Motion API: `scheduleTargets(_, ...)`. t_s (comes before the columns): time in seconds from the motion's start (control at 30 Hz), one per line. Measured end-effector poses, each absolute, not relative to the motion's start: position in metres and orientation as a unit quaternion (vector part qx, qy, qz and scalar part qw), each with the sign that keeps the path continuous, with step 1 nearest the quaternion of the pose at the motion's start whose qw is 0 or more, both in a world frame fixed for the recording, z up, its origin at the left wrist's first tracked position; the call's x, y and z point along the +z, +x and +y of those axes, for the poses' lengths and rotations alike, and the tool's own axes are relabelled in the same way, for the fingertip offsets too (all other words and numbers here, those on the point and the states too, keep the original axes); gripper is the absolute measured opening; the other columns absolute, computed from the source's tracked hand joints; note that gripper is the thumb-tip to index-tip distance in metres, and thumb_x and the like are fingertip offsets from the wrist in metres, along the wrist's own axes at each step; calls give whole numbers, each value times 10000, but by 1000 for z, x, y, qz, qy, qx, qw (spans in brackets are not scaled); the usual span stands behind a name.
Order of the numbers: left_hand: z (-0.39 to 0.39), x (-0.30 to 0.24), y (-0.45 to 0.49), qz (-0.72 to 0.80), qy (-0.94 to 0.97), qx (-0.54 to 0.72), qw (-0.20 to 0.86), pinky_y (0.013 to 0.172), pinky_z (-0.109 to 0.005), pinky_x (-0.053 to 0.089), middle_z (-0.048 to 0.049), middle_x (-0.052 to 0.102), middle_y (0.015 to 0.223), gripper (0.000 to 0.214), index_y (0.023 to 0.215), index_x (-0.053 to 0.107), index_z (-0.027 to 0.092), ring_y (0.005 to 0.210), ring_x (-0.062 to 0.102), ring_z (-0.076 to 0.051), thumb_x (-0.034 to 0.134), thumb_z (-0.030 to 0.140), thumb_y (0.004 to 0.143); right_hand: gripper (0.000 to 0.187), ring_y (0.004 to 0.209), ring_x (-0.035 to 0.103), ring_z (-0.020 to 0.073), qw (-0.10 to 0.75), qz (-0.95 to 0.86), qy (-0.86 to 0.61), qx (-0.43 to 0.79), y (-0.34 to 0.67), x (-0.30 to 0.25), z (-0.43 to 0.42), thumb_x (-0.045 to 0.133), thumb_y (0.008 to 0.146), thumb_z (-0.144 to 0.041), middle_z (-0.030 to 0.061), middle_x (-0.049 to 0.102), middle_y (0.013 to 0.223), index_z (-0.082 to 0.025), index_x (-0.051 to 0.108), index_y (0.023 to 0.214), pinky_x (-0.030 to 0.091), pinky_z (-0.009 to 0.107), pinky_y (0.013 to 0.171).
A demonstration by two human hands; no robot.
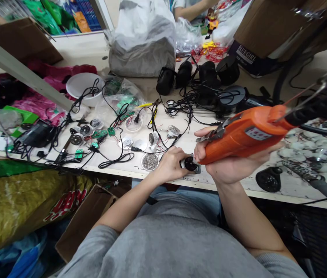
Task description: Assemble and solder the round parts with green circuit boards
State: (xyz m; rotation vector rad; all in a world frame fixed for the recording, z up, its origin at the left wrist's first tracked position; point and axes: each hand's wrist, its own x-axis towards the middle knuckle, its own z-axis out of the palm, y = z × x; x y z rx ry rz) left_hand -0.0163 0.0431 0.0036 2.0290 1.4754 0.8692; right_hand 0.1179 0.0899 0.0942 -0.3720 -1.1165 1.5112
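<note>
Right of centre, the right hand (227, 168) wraps its fingers round the driver (238, 135), whose long axis slants down-left, nose toward the part (191, 164) the left hand (172, 163) grips.

Just beyond the left grip (171, 165), a bare patch of bench (190, 138) leaves a narrow way in, hemmed farther out by tangled black cables (188, 110) and the black housings (165, 82) behind them. A dish of small metal pieces (150, 162) obstructs the left grip's outer side. The orange power screwdriver (241, 135) bars passage over the right grip (228, 166). Bare bench separates that grip from the black disc-shaped part (268, 180) to its right; farther right, white parts (305, 144) crowd in.
</note>
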Motion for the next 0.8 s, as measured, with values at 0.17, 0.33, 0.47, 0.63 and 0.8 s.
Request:
scheduleTargets(0.17,43,6,-16,544,737,315,249,707,-289,452,-16,604,745,300,898,761,187,778,578,-188,892,343,678,533,394,554,156,598,-438,-155,653,117,91,89,590,759,-773,35,754,800,-284,754,896,380,288,303)
scheduleTargets(0.33,44,10,-16,557,731,299,256,718,-292,457,-17,608,755,313,870,764,195,789,579,-191,912,359,649,747,367,530,164,594,-433,-159,660,122,81,95,565,673,-895,66,697,694,-193,731,870,328,287,284)
scheduleTargets(0.47,45,12,-16,556,734,291,259,723,-295,461,-19,616,762,324,867,764,195,791,582,-192,919,373,644,780,372,520,185,587,-434,-162,663,124,76,98,530,687,-913,56,638,597,-182,710,889,348,300,293)
scheduleTargets(0.63,45,11,-17,552,735,302,254,714,-294,461,-19,622,758,346,868,764,189,780,584,-190,927,381,630,746,402,526,191,584,-437,-159,665,124,75,94,566,689,-882,47,633,609,-194,700,942,388,314,328)
scheduleTargets(0.8,46,7,-15,547,736,311,250,732,-307,469,-27,643,767,248,824,753,196,781,595,-190,886,355,687,793,439,524,190,615,-483,-158,603,129,74,76,439,732,-938,55,650,685,-250,746,979,390,335,373)
